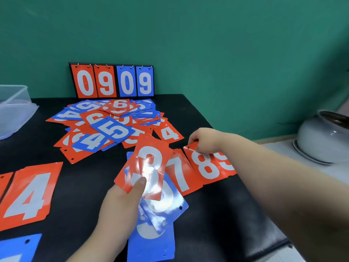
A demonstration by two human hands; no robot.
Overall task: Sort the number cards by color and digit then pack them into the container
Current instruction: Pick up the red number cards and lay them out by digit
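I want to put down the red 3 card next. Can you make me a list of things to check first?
1. Red 3 card is held firmly: ok, the left hand has its thumb pressed on the card's lower corner.
2. Right hand is free to help: not ok, its grip pinches the top corner of the red 8 card.
3. Red row is in order: ok, red 7 card, then 8, then red 9 card lie side by side.
4. A red 3 spot is already started: cannot tell, only the red 4 card shows at the left.
5. Container is ready: ok, the clear tub sits open at the far left.
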